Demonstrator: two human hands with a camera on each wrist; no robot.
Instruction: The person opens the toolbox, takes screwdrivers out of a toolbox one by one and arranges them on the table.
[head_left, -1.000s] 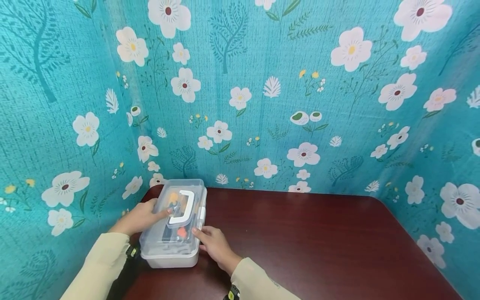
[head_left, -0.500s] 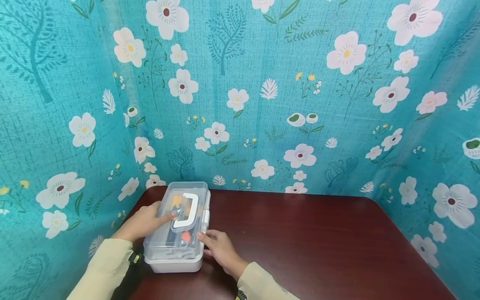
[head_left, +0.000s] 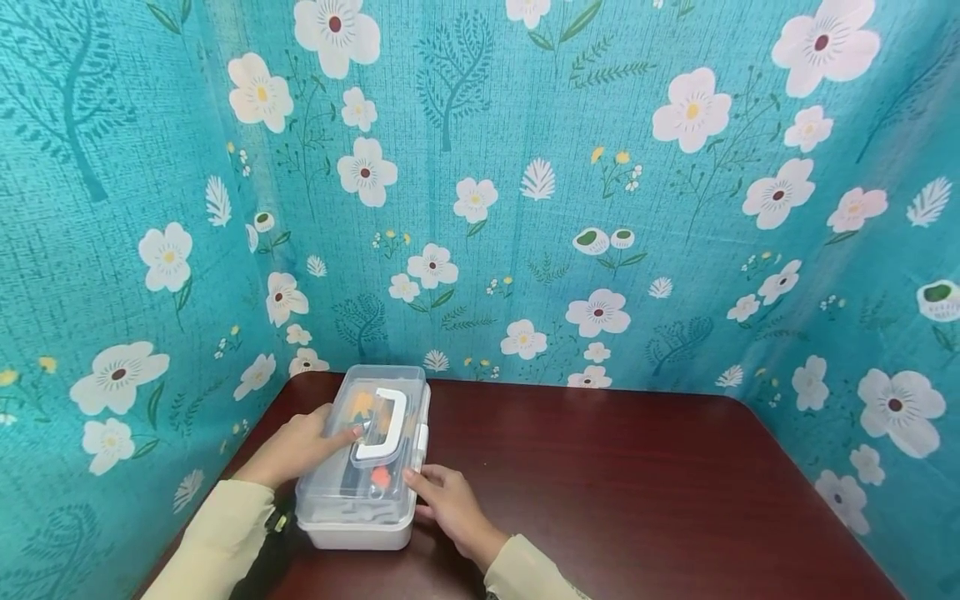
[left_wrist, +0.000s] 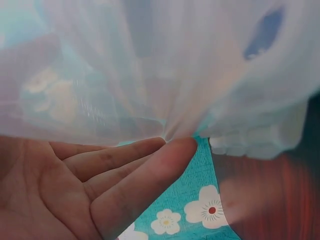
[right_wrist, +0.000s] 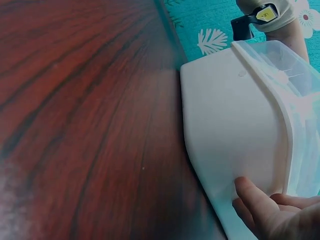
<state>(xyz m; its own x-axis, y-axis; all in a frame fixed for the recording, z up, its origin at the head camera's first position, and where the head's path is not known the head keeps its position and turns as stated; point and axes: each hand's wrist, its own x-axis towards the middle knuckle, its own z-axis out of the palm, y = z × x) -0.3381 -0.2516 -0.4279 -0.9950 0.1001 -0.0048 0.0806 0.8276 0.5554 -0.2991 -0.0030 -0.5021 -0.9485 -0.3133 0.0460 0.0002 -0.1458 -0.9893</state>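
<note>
Dark tabletop [head_left: 600, 475] bears the clear-lidded case [head_left: 367, 468], left hand [head_left: 303, 446] resting nearly straight-fingered against it, right hand [head_left: 452, 507] pinching its side, presumably for steadiness.

Honestly can't tell if it's a home or an office or whatever, just looks like a little curtained-off spot, with teal flowery fabric [head_left: 540, 225] hanging on three sides of a dark reddish wood-grain counter [head_left: 600, 483].

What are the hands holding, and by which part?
The clear-lidded box: left hand on its left side, thumb over the lid; right hand on its right side, toward the near end.
</note>
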